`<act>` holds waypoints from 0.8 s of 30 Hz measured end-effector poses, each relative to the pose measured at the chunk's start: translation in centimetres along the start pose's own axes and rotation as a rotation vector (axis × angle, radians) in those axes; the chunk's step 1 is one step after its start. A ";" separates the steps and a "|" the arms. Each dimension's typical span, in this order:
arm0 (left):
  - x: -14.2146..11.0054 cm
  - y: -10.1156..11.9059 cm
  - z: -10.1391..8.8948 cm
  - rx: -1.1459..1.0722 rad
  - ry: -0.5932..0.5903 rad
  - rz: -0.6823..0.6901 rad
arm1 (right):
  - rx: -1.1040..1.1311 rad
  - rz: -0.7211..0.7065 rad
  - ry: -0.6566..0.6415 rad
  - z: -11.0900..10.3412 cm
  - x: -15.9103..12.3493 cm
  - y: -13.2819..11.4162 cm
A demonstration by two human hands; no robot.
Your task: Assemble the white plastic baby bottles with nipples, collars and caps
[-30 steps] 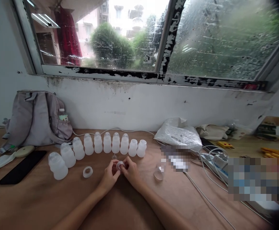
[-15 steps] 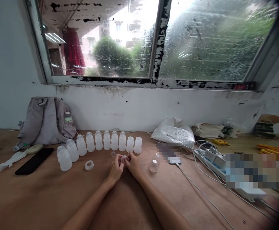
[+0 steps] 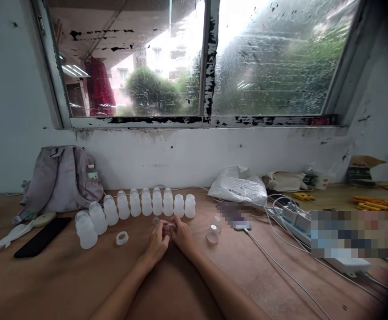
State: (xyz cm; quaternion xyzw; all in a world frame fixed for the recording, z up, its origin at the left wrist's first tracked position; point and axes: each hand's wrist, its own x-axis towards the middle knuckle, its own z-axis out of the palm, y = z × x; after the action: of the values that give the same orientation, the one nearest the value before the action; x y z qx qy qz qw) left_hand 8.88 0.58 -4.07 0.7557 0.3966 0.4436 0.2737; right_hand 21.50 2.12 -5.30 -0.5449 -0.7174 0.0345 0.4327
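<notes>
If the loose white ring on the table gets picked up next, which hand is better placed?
Probably the left hand: the loose ring lies out to its left, with the right hand farther away. Both hands hold a small clear piece, so the left would need freeing first.

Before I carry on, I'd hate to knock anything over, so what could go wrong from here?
The small clear piece between the left hand and the right hand could slip, being so small. The bottles stand close together beyond the hands, so one bump might topple several. The nearest white cable, loose on the right, could snag if the right hand sweeps outward.
</notes>
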 end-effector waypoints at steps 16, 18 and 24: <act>-0.8 0.5 0.1 -0.314 0.084 -0.060 | 0.003 0.026 0.083 -0.8 0.4 1.6; -0.7 0.4 0.2 -0.380 0.127 -0.131 | 0.018 0.011 0.097 -0.8 0.4 1.4; -0.2 0.0 0.3 -0.526 0.123 -0.222 | 0.057 -0.057 0.069 -0.7 0.0 0.8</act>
State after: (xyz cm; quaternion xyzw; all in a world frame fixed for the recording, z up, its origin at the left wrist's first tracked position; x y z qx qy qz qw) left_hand 9.09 0.44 -4.29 0.5824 0.3640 0.5436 0.4825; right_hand 22.55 2.15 -5.35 -0.5127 -0.7160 0.0235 0.4733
